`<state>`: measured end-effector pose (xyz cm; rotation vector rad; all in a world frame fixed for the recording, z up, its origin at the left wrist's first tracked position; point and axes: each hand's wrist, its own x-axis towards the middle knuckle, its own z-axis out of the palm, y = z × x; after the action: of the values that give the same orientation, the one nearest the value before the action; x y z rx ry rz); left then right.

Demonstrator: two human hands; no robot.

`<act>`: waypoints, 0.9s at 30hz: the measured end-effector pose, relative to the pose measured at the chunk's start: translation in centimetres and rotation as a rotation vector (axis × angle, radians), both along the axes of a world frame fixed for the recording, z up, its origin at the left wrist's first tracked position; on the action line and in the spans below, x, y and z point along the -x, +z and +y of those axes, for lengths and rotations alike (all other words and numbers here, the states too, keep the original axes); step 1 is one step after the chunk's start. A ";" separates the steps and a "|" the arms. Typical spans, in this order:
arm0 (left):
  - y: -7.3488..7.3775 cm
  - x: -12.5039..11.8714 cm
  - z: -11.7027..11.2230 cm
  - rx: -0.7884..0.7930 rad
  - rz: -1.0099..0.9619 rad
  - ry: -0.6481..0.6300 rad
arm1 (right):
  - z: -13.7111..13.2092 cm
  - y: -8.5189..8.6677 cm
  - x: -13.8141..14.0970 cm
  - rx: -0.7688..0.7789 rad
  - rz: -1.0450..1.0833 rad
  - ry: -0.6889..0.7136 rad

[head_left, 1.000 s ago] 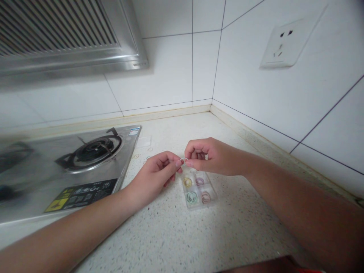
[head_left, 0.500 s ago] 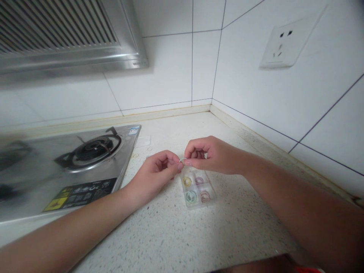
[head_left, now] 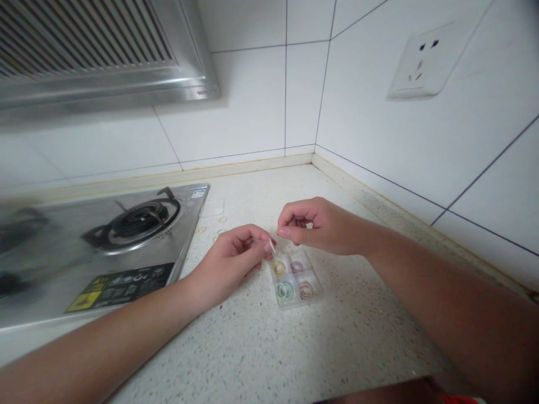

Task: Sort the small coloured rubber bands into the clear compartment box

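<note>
My left hand (head_left: 242,249) pinches a thin pale hair tie (head_left: 272,245) between thumb and forefinger, just above the back left of a clear divided box (head_left: 297,303). To its right, my right hand (head_left: 305,223) hovers behind the box, thumb and forefinger closed together; no object shows at their tips. The box stands on the counter with small ring-shaped hair ties sorted by colour: yellow ties (head_left: 278,269) back left, purple ties (head_left: 297,266) back right, green ties (head_left: 284,290) front left and brownish ties (head_left: 305,290) front right. Its rearmost part is partly hidden by my hands.
Several loose ties (head_left: 202,229) lie on the speckled counter (head_left: 236,348) behind my left hand, near a clear flat lid-like piece (head_left: 213,208). A gas hob (head_left: 138,224) is at the left, under a range hood (head_left: 185,67). Tiled walls meet behind, with a socket (head_left: 421,62).
My hands have moved apart: the right has let go of the pale tie and drawn slightly up and away. The tie, held between both before, is now in my left fingers alone.
</note>
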<state>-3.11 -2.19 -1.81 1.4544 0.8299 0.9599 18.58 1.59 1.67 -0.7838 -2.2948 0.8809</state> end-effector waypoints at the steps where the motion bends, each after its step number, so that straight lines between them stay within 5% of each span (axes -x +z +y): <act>1: 0.0 0.0 0.0 0.001 -0.004 -0.008 | 0.0 0.0 0.0 -0.002 -0.006 -0.002; 27: 0.3 -0.1 -0.4 -0.036 0.029 -0.018 | -0.2 0.1 0.0 -0.031 -0.061 0.000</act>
<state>-3.01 -2.60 -1.53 1.5079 0.8232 0.9467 18.53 1.42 1.78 -0.8074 -2.3560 0.8300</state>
